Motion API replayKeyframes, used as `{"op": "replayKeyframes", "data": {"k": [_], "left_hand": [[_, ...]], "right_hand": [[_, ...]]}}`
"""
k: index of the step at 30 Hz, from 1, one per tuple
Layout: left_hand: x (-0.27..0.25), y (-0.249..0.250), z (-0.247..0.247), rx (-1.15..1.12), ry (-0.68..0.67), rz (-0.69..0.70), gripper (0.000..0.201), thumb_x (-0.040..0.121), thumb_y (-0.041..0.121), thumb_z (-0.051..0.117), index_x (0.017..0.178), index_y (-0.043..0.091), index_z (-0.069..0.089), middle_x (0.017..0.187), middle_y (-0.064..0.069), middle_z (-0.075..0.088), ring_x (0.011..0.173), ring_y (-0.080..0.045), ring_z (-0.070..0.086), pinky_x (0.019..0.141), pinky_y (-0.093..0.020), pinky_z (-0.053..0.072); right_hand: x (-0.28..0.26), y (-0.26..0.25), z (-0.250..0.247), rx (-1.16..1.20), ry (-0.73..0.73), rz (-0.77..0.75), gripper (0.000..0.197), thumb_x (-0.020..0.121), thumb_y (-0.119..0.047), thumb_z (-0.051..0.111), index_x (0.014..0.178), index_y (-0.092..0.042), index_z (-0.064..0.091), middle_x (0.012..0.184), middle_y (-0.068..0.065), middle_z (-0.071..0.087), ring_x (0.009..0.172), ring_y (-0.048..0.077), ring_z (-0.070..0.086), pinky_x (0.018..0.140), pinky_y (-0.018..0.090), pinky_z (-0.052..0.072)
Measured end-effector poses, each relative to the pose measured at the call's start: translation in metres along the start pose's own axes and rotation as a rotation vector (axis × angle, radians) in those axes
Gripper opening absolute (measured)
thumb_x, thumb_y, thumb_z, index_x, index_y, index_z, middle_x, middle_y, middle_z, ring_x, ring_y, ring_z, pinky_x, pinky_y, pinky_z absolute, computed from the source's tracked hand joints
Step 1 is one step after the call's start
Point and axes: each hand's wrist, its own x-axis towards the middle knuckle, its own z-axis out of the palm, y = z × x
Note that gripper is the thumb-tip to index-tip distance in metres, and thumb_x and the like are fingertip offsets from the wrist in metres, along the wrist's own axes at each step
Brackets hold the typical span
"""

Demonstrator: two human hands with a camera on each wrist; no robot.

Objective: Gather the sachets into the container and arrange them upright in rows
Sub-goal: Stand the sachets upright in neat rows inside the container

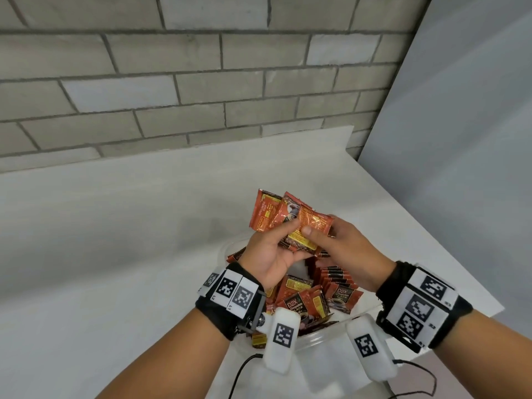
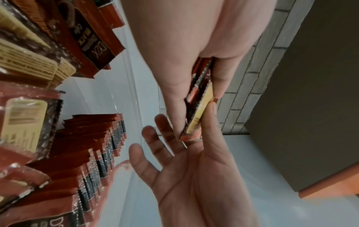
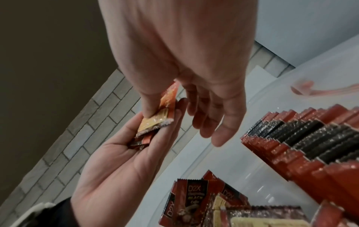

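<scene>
A small stack of red sachets is held above the clear container. My left hand grips the stack, thumb on the yellow-labelled face, fingers behind it. My right hand lays its thumb on the same face. In the left wrist view the right hand's fingers are straight and spread behind the stack. Inside the container a row of upright sachets stands at the right. Loose sachets lie mixed at the left and front.
The container sits on a white counter against a grey brick wall. A grey panel bounds the right side, and the counter's right edge runs close to the container. Black cables trail at the front.
</scene>
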Motion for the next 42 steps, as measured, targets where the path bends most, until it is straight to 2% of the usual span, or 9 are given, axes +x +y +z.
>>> {"op": "replayKeyframes", "data": {"k": [5,8,17,23,26,30,33,39,42], "left_hand": [[-0.002,0.001,-0.002,-0.047,-0.049,0.026,0.034,0.086,0.026,0.06,0.114,0.007,0.062,0.117,-0.015,0.067,0.107,-0.026,0.065,0.092,-0.048,0.051],[0.0,0.001,-0.003,-0.095,-0.011,0.04,0.049,0.079,0.025,0.063,0.121,0.0,0.057,0.119,-0.022,0.062,0.102,-0.028,0.066,0.079,-0.041,0.057],[0.003,-0.006,-0.006,0.168,0.054,0.136,0.044,0.081,0.015,0.063,0.124,0.003,0.059,0.119,-0.012,0.067,0.108,-0.022,0.065,0.089,-0.038,0.053],[0.007,-0.006,-0.015,0.005,0.14,0.067,0.009,0.087,0.002,0.057,0.079,0.002,0.062,0.128,-0.025,0.05,0.121,-0.034,0.053,0.086,-0.045,0.056],[0.005,-0.005,-0.01,0.07,0.146,0.011,0.009,0.086,-0.004,0.06,0.095,-0.003,0.062,0.125,-0.018,0.052,0.1,-0.022,0.062,0.085,-0.042,0.056],[0.004,-0.007,-0.005,0.15,0.174,-0.018,0.047,0.082,-0.002,0.065,0.125,-0.009,0.05,0.129,-0.02,0.053,0.101,-0.018,0.061,0.078,-0.037,0.059],[0.001,-0.004,-0.004,0.116,0.138,-0.027,0.022,0.09,0.01,0.059,0.111,0.005,0.059,0.114,-0.003,0.062,0.1,-0.015,0.06,0.082,-0.043,0.057],[0.0,-0.001,-0.012,0.062,0.157,-0.035,0.02,0.096,0.017,0.048,0.109,0.006,0.058,0.111,-0.02,0.065,0.113,-0.042,0.058,0.086,-0.049,0.054],[-0.002,0.0,-0.011,0.236,0.105,-0.03,0.011,0.092,0.006,0.054,0.101,0.009,0.06,0.09,-0.01,0.072,0.089,-0.027,0.07,0.073,-0.037,0.058]], "right_hand": [[0.006,0.003,-0.007,0.265,-0.048,0.047,0.031,0.09,-0.026,0.06,0.12,-0.018,0.058,0.111,0.0,0.071,0.103,0.017,0.066,0.076,0.036,0.056],[0.008,0.004,-0.011,0.368,-0.031,0.082,0.022,0.091,-0.013,0.058,0.113,-0.015,0.06,0.104,0.003,0.072,0.094,0.016,0.069,0.068,0.032,0.054],[0.007,0.007,-0.013,0.366,-0.002,0.115,0.018,0.09,-0.01,0.06,0.108,-0.011,0.063,0.104,0.006,0.072,0.095,0.017,0.068,0.071,0.031,0.053],[0.008,0.008,-0.021,0.412,0.068,0.107,0.017,0.091,-0.007,0.057,0.106,-0.015,0.062,0.098,0.002,0.072,0.087,0.014,0.066,0.072,0.029,0.053],[0.008,0.008,-0.019,0.442,0.059,0.094,0.021,0.091,-0.005,0.056,0.11,-0.013,0.061,0.098,0.0,0.072,0.089,0.014,0.066,0.083,0.034,0.05],[0.007,0.01,-0.015,0.447,0.037,0.102,0.017,0.09,-0.004,0.056,0.104,-0.01,0.064,0.097,0.003,0.072,0.09,0.015,0.067,0.091,0.036,0.05],[0.008,0.012,-0.016,0.444,0.062,0.098,0.02,0.09,-0.003,0.056,0.108,-0.007,0.063,0.102,0.007,0.071,0.094,0.018,0.066,0.089,0.038,0.051],[0.006,0.016,-0.026,0.47,0.104,0.113,0.015,0.09,-0.001,0.053,0.096,-0.013,0.06,0.09,0.005,0.071,0.084,0.017,0.064,0.071,0.03,0.048],[0.004,0.014,-0.032,0.429,0.093,0.083,0.016,0.089,0.0,0.05,0.097,-0.011,0.058,0.091,0.008,0.068,0.089,0.023,0.061,0.084,0.039,0.045]]}}
